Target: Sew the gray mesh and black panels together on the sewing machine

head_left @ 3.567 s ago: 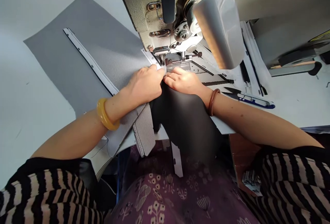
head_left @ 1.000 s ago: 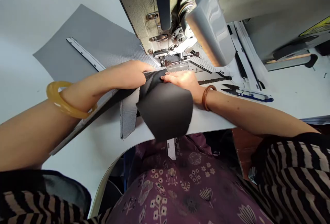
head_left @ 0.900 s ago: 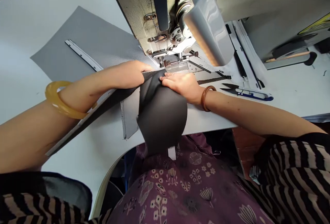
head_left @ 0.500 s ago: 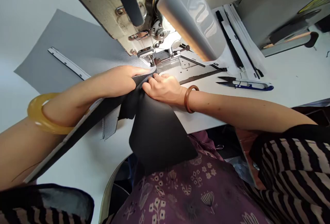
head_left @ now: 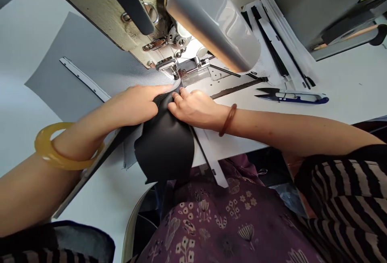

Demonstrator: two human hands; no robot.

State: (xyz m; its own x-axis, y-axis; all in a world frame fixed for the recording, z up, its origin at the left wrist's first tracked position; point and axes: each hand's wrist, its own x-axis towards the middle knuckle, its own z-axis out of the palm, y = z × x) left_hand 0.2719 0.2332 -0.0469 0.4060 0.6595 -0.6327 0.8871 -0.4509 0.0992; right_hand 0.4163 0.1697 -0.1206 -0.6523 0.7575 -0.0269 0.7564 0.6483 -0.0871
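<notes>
A black leather piece (head_left: 165,146) curls over the table's front edge just before the presser foot (head_left: 169,66) of the sewing machine (head_left: 121,21). My left hand (head_left: 137,103) lies on the black piece's left edge, fingers pressed together and pointing at the foot. My right hand (head_left: 193,107) pinches the same piece from the right, fingertips almost meeting the left hand's. Grey perforated fabric (head_left: 90,69) runs under both hands and off to the left. A white strip (head_left: 211,158) trails from under my right hand towards my lap.
Blue-handled thread snips (head_left: 292,95) lie on the white table (head_left: 341,93) to the right. Black and white strips (head_left: 278,49) are stacked behind them. The machine's grey lamp cover (head_left: 217,17) hangs over the work. A white-edged strip (head_left: 84,78) lies on the grey fabric.
The black piece has been turned and bunched smaller under my hands, and a white strip now shows beneath my right wrist. Both hands stay at the presser foot; my head has leaned closer.
</notes>
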